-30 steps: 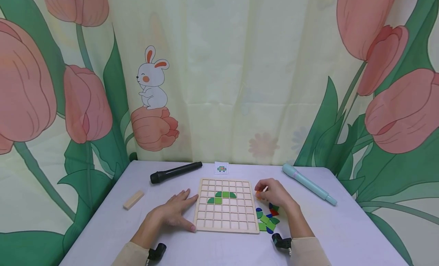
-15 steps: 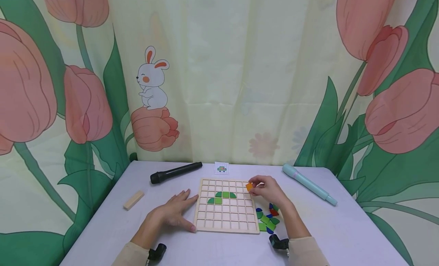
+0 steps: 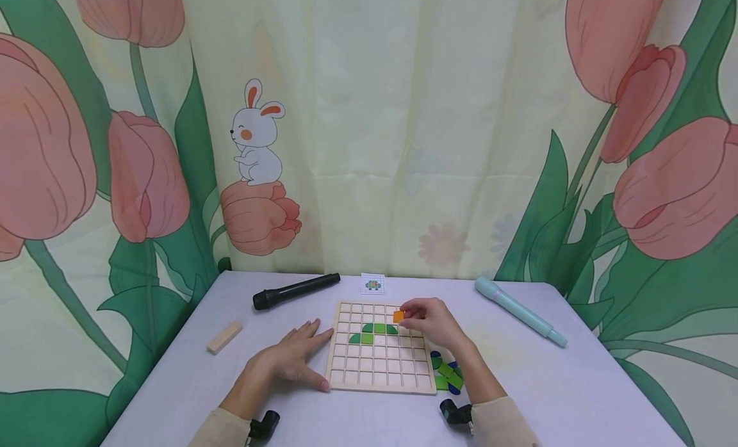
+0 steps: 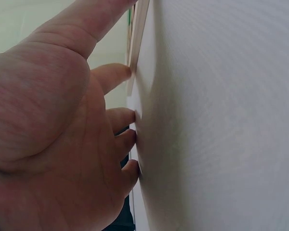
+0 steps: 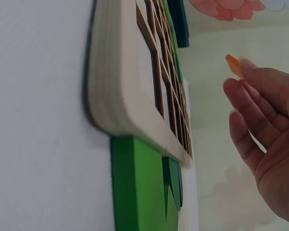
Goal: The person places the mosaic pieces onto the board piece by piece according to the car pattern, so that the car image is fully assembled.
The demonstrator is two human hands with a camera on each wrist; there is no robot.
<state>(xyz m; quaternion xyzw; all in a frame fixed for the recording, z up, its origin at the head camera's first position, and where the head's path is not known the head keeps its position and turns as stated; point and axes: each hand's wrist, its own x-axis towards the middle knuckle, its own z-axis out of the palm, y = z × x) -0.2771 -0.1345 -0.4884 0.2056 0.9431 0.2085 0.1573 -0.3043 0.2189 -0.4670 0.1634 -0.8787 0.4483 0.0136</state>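
Observation:
A wooden grid board [image 3: 380, 390] lies on the white table, with several green tiles [image 3: 380, 328] set in its cells, some square and some rounded. My right hand [image 3: 432, 322] pinches an orange square tile [image 3: 398, 316] between thumb and fingertips above the board's upper right part. In the right wrist view the orange tile [image 5: 234, 66] is held clear of the board. My left hand [image 3: 294, 357] lies with fingers spread at the board's left edge, thumb and index finger touching the frame. The left wrist view shows its palm [image 4: 62, 125] and straight fingers.
Loose green and blue tiles [image 3: 442, 369] lie beside the board's right edge, partly hidden by my right arm. A small picture card [image 3: 373, 284] sits behind the board. Around it lie a black microphone-like stick [image 3: 296, 290], a light-blue tube [image 3: 519, 309] and a wooden block [image 3: 225, 337].
My right hand has carried the orange tile leftward from beside the board to above its upper right cells. My left hand has stayed in place.

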